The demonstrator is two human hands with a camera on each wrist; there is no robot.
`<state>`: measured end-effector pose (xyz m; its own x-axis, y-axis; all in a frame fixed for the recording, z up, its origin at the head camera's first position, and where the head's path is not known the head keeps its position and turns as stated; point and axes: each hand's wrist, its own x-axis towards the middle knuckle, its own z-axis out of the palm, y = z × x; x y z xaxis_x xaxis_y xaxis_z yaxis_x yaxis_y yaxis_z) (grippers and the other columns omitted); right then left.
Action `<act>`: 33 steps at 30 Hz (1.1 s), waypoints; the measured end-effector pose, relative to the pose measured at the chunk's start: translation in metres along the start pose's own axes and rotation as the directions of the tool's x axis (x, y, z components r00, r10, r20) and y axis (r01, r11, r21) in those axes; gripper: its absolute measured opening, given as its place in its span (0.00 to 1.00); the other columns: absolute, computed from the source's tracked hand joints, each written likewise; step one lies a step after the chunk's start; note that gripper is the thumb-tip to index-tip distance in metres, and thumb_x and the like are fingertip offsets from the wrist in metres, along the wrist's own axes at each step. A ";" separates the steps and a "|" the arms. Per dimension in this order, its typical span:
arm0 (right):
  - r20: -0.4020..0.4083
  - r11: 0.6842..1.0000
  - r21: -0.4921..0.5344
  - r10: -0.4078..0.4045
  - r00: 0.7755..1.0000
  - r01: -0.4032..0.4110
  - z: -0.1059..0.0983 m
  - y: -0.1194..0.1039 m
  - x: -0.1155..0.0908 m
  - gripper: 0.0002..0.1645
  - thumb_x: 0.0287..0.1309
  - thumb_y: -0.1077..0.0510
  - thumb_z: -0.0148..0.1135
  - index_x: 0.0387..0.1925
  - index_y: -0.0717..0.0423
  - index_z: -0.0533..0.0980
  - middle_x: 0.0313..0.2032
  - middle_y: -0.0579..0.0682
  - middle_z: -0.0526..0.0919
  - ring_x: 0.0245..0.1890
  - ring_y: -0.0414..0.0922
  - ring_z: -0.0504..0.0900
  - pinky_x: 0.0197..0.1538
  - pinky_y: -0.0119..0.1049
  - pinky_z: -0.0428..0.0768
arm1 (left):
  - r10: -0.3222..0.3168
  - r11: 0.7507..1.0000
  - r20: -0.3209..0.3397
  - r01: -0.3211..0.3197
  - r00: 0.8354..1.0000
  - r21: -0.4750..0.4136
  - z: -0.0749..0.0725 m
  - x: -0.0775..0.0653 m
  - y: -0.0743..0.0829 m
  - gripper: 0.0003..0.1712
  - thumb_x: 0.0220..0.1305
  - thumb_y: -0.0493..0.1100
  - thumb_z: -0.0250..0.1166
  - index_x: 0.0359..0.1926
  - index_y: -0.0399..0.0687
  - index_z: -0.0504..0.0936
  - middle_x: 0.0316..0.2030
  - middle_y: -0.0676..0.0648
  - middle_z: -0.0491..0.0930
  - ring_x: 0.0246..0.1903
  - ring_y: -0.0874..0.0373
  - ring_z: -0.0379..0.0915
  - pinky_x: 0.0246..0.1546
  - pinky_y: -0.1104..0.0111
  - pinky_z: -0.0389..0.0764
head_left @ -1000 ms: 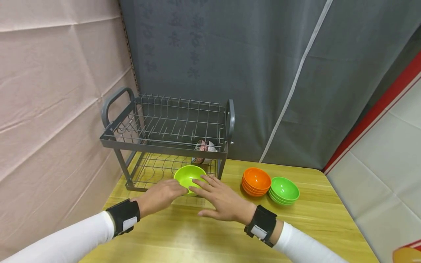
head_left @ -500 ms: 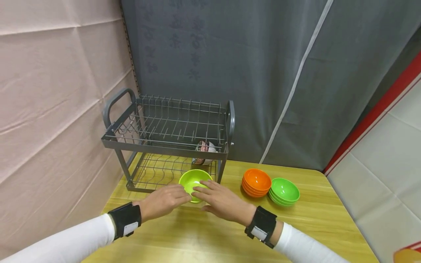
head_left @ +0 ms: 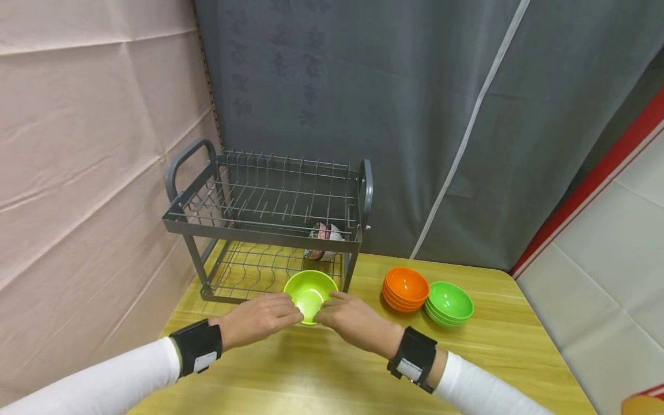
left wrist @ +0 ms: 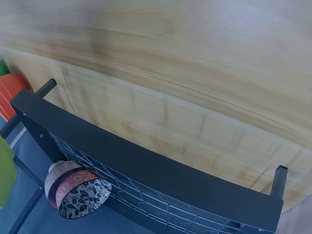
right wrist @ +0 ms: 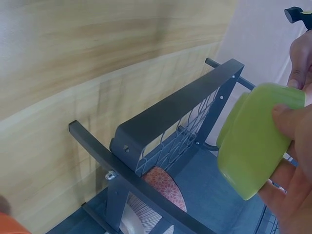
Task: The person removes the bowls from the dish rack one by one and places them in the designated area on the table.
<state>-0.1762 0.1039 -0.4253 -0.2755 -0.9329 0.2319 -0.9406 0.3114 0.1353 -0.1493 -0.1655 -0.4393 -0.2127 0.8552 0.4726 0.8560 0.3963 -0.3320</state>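
A lime-green bowl [head_left: 306, 285] hangs in front of the rack's lower tier, its inside facing up toward the head view. My left hand [head_left: 259, 317] grips the near left side of the rim. On the near right side, my right hand [head_left: 358, 323] grips the same bowl. Seen from the right wrist, the bowl [right wrist: 258, 141] is between the right thumb [right wrist: 290, 119] and the fingers, with the left hand [right wrist: 300, 56] at its far rim. The left wrist view catches only an edge of this bowl [left wrist: 6, 170]; the left hand itself is out of that frame.
A dark two-tier dish rack [head_left: 259, 234] stands at the back left. Patterned bowls [head_left: 321, 233] sit in its lower tier at the right end. Stacked orange bowls [head_left: 406, 285] and green bowls [head_left: 449, 302] stand right of it on the wooden table [head_left: 498, 351].
The lime bowl has moved slightly right and nearer me. My right fingers, spread over the bowl earlier, have drawn in and closed on its rim. The left hand has moved little.
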 end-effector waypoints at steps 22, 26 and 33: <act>-0.017 0.998 -0.060 0.022 1.000 -0.023 -0.005 -0.006 -0.020 0.07 0.62 0.58 0.67 0.37 0.40 0.81 0.35 0.33 0.89 0.39 0.29 0.85 0.56 0.34 0.83 | -0.030 1.000 0.131 0.029 0.991 0.010 0.000 0.002 0.012 0.35 0.69 0.63 0.59 0.68 0.49 0.75 0.66 0.46 0.78 0.66 0.50 0.75 0.66 0.57 0.77; -0.037 0.998 -0.063 0.018 0.999 -0.021 -0.004 -0.005 -0.025 0.07 0.60 0.58 0.67 0.36 0.40 0.81 0.33 0.33 0.89 0.38 0.29 0.85 0.55 0.34 0.83 | -0.050 0.999 0.144 0.051 0.988 -0.002 0.001 0.002 0.014 0.38 0.68 0.65 0.59 0.72 0.51 0.71 0.70 0.45 0.73 0.69 0.50 0.71 0.74 0.58 0.66; -0.059 0.997 -0.075 0.012 0.998 -0.016 -0.002 -0.004 -0.039 0.10 0.57 0.61 0.69 0.33 0.41 0.79 0.29 0.32 0.87 0.34 0.30 0.84 0.52 0.33 0.82 | -0.067 0.998 0.176 0.070 0.982 -0.009 0.006 -0.001 0.015 0.38 0.75 0.68 0.46 0.76 0.55 0.64 0.74 0.46 0.67 0.72 0.49 0.67 0.82 0.65 0.32</act>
<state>-0.1616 0.1391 -0.4325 -0.2741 -0.9170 0.2899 -0.9186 0.3389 0.2034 -0.1394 -0.1588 -0.4500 -0.3493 0.8722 0.3425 0.8434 0.4519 -0.2908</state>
